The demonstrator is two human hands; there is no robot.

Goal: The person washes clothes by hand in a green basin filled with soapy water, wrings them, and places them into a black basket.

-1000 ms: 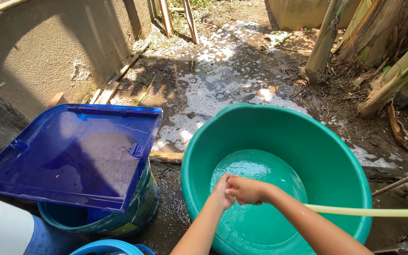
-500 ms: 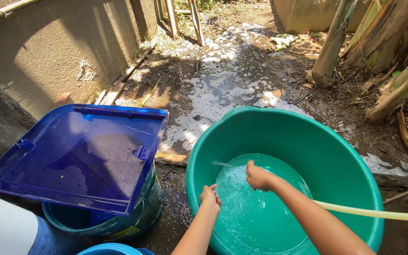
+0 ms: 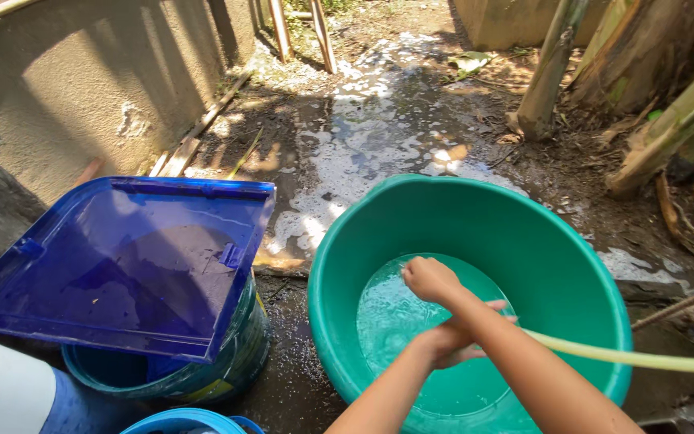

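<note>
The green basin (image 3: 524, 241) holds shallow water, and both hands are over it. The right hand (image 3: 430, 279) is curled into a loose fist, holding nothing I can see. The left hand (image 3: 458, 336) is spread flat beneath the right forearm, fingers pointing right. A pale hose (image 3: 628, 360) runs sideways from the right, over the rim; its end is hidden behind the forearm. Left of the hands, a blue lid (image 3: 122, 265) lies tilted on a bucket (image 3: 226, 366). Beyond them, wet ground (image 3: 371, 137) carries foam beside a wall (image 3: 82, 88).
</note>
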